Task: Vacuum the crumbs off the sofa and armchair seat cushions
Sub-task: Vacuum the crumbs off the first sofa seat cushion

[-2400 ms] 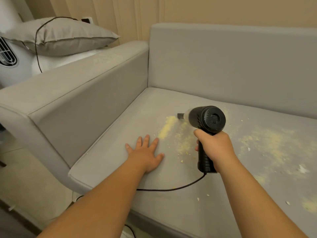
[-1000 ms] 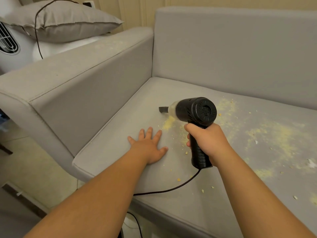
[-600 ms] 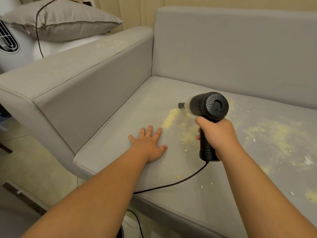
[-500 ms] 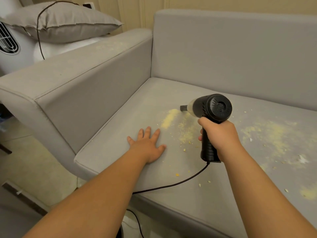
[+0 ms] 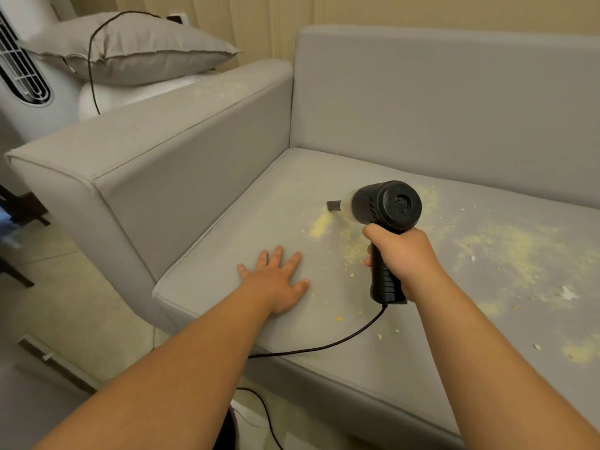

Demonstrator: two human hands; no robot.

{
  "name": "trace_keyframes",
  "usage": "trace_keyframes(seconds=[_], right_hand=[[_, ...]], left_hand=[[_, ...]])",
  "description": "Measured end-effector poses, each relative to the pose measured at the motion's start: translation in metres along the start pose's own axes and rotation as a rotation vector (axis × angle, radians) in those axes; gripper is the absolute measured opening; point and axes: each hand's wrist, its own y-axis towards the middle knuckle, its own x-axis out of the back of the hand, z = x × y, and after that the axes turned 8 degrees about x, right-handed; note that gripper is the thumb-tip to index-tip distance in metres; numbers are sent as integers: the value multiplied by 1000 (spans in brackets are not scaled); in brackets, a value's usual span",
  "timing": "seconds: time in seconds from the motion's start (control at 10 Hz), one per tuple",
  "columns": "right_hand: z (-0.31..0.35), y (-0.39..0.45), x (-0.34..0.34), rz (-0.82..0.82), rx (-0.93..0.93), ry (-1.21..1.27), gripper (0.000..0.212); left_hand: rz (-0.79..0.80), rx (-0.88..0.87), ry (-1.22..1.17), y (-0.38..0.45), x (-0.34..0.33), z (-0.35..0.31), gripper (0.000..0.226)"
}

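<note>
Handheld vacuum [image 5: 386,206] over sofa seat cushion [image 5: 259,216], nozzle at yellow crumbs [image 5: 319,226]. Right hand [image 5: 402,254] wrapped tight round its handle. Left hand [image 5: 276,280] flat on cushion left of vacuum, fingers straight, spread. Black cord [image 5: 324,345] trailing off front edge. Grey pillow [image 5: 130,50] beyond armrest [image 5: 156,134].

Matt grey cloth, black plastic, pale gritty crumbs.

The sofa [image 5: 422,102] is showing smooth, matt woven cloth with piped seams. On it, the vacuum [image 5: 386,209] is looking like matt black plastic, ribbed along the grip, with a cloudy translucent front. Crumbs [image 5: 506,251] are lying dry and powdery. Beyond the sofa's armrest, a pillow [image 5: 130,50] is showing similar grey cloth.
</note>
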Motion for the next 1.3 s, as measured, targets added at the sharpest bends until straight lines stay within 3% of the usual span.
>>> trace_keyframes(seconds=[0.3,0.6,1.3], right_hand=[[7,-3,-16,65,14,-14,9],[-1,-5,8,-121,74,-79,10],[6,-19,-31,100,59,-63,12]], left_hand=[[3,-1,53,1,-4,-3,76],[13,-10,35,1,-3,-4,74],[17,-13,47,1,-1,-2,73]])
